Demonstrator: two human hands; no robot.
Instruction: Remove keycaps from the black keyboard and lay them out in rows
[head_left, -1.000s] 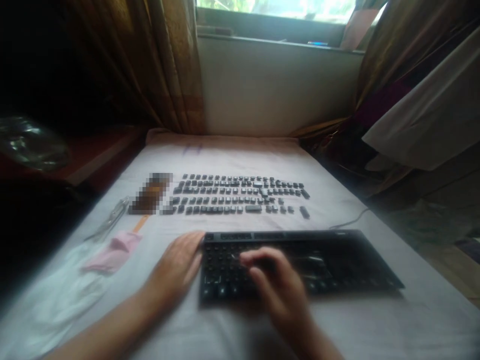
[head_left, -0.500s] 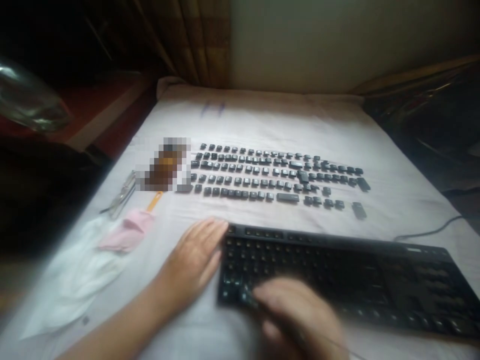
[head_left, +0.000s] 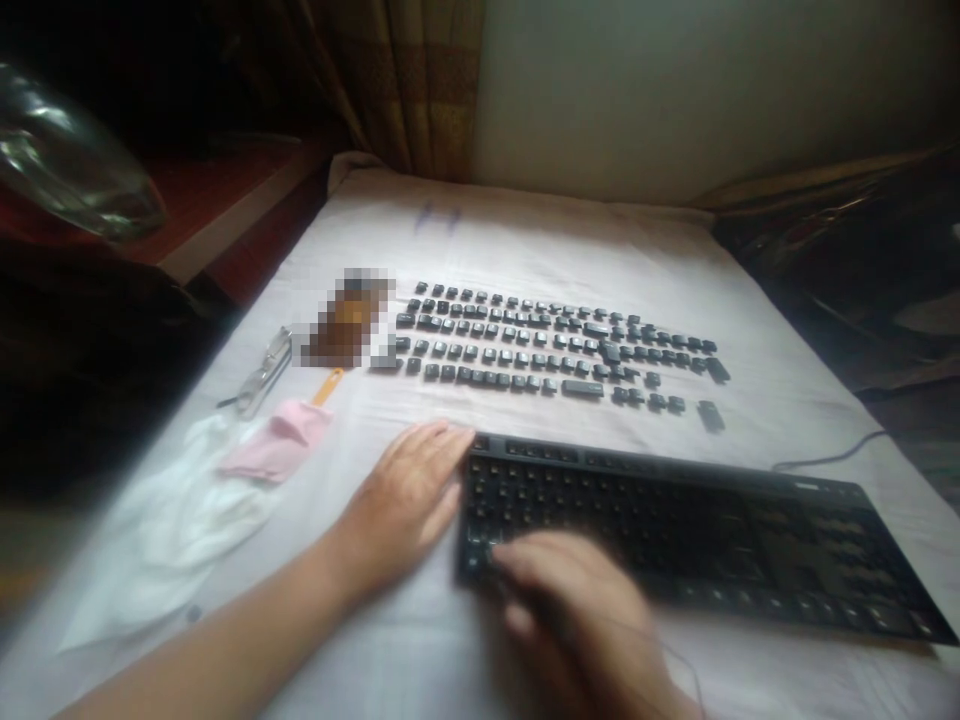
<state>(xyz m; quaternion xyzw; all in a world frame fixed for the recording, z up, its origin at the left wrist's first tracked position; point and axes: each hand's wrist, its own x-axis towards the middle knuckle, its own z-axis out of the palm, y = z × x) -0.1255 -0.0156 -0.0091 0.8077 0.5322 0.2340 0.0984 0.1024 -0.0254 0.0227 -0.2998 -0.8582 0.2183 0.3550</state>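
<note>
A black keyboard [head_left: 697,530] with its keycaps off lies across the front of the bed-like surface. My left hand [head_left: 412,480] rests flat beside its left edge, fingers stretched out and fingertips touching the top left corner. Over the keyboard's lower left part, my right hand [head_left: 585,610] is closed round a dark, slim object [head_left: 551,615], mostly hidden by the fingers and blurred. A thin cord [head_left: 686,665] runs from near that hand toward the bottom edge. Beyond the keyboard, loose black keycaps [head_left: 506,355] are laid out in rows.
Left of the keycaps lie a pixelated item [head_left: 345,320], glasses [head_left: 266,370], a pink cloth [head_left: 281,440] with an orange strip [head_left: 327,386], and a white cloth [head_left: 172,530]. A cable [head_left: 832,455] trails behind the keyboard. A clear container [head_left: 75,160] stands far left.
The view has shifted slightly, so most things sit a little further right or higher. My right hand remains over the keyboard's lower left corner; my left hand stays at its edge.
</note>
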